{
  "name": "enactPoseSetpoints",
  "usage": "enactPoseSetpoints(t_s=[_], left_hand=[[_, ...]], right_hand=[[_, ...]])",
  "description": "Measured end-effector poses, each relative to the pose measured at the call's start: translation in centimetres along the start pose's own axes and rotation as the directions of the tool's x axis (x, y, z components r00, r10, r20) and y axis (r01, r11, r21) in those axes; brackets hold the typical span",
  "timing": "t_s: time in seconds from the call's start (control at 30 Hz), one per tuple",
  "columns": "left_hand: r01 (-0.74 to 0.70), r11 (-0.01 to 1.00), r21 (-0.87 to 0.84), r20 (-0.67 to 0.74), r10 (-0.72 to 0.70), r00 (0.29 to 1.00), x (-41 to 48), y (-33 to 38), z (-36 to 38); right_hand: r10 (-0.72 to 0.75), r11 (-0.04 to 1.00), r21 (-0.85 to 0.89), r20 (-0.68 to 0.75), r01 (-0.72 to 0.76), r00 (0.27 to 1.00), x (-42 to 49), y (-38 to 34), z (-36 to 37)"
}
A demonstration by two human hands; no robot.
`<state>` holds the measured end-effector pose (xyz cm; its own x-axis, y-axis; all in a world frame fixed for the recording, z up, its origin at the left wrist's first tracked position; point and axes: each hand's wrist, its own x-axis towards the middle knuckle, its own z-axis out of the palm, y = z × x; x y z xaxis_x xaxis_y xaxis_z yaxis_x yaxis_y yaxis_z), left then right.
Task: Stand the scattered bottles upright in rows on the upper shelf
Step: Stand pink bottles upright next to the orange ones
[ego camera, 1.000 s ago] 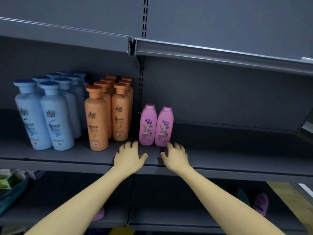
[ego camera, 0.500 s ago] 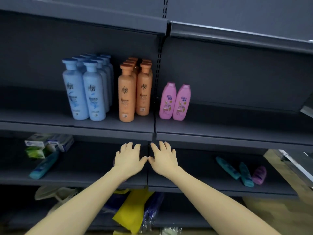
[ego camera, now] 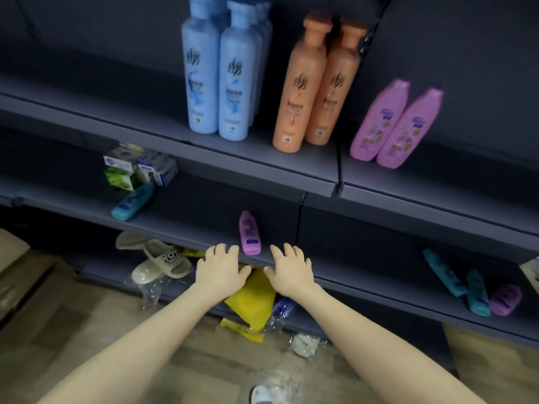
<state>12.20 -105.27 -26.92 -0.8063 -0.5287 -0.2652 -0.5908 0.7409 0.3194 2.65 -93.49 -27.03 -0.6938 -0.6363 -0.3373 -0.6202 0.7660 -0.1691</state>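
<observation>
Fingers (ego camera: 218, 249) of left hand (ego camera: 220, 271) and right hand (ego camera: 291, 274) spread, holding nothing, flanking lying pink bottle (ego camera: 250, 233), frame centre. Risk: nudge could roll it off shelf (ego camera: 189, 217) edge.

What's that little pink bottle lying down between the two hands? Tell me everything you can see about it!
The little pink bottle looks like smooth plastic, with a purple label too blurred to read. It lies flat on the shelf below the standing bottles, near the front edge, one end pointing toward the back. Only the shelf plainly touches it. The left hand and right hand sit either side of its near end, fingers spread, holding nothing.
</observation>
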Motion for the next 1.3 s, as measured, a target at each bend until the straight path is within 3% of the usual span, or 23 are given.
enactPoseSetpoints(t_s=[0.27,0.47,0.73,1.3], left_hand=[[0.119,0.993,-0.015,0.108,-0.117,0.987,2.8,-2.5,3.5],[0.133,0.991,-0.017,0.142,-0.130,0.981,5.5,-2.5,6.0],[0.167,0.986,-0.020,0.167,-0.162,0.973,9.9,-2.6,8.5],[0.236,0.967,-0.094,0.118,-0.224,0.967,14.9,-4.4,15.2]], right_hand=[[-0.021,1.000,-0.016,0.134,0.023,0.991,4.1,-0.5,4.0],[-0.011,1.000,-0.010,0.213,0.014,0.977,7.5,0.2,5.7],[0.022,0.997,0.060,0.233,-0.037,0.972,13.2,0.5,7.2],[0.175,0.952,0.258,-0.009,-0.167,0.984,21.2,-0.1,12.7]])
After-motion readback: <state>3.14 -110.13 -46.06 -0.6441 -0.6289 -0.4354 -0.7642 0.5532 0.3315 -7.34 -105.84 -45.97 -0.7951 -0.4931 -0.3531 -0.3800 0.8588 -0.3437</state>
